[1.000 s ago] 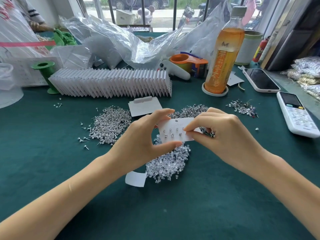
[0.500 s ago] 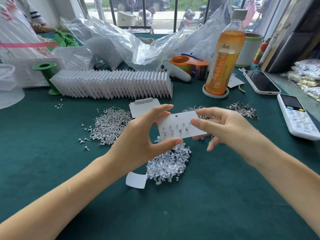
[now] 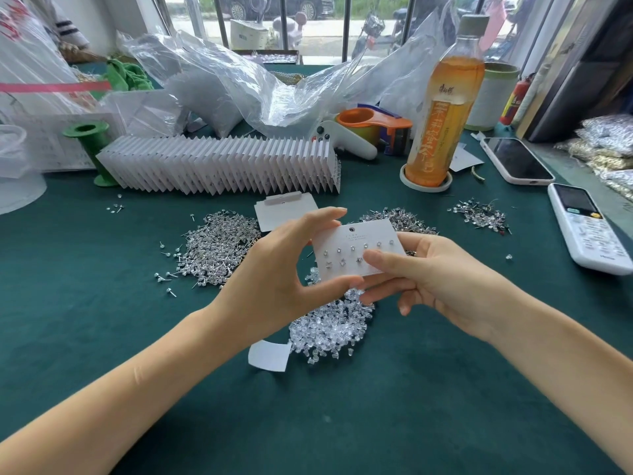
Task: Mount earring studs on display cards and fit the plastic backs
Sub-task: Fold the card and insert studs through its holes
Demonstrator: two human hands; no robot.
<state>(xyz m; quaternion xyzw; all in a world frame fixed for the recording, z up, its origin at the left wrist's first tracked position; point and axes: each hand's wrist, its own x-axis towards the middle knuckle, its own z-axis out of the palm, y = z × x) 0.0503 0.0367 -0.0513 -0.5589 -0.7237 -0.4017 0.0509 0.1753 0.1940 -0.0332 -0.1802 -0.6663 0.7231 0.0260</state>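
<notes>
Card (image 3: 356, 250): held above the table, between both hands.
Left hand (image 3: 274, 279): pinches its left edge.
Right hand (image 3: 442, 282): thumb on its face, fingers beneath.
Look: white, studded in two rows.

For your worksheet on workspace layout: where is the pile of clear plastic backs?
In the head view, the clear plastic backs lie mid-table on the green cloth, just below the held card.

"Haier" on the remote control (image 3: 586, 228)
</notes>
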